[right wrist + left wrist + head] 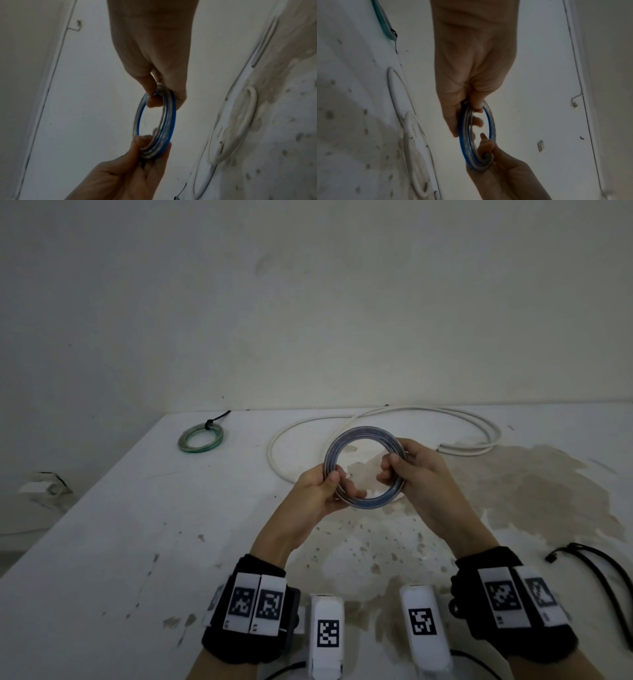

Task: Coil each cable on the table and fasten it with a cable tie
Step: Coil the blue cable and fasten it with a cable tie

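Note:
A blue and clear cable wound into a round coil (356,433) is held up above the table (137,542) between both hands. My left hand (325,487) pinches its lower left side, thumb on the front. My right hand (407,467) grips its right side with curled fingers. The coil (467,152) shows edge-on in the left wrist view, and the coil (169,121) does too in the right wrist view. A green coil (200,438) with a black tie on it lies at the far left. A loose white cable (472,419) sprawls behind the hands.
Black cable ties or cords (596,570) lie at the right edge of the table. Two white tagged devices (325,635) stand at the near edge between my wrists. A brown stain (534,494) covers the right part of the tabletop. A bare wall rises behind.

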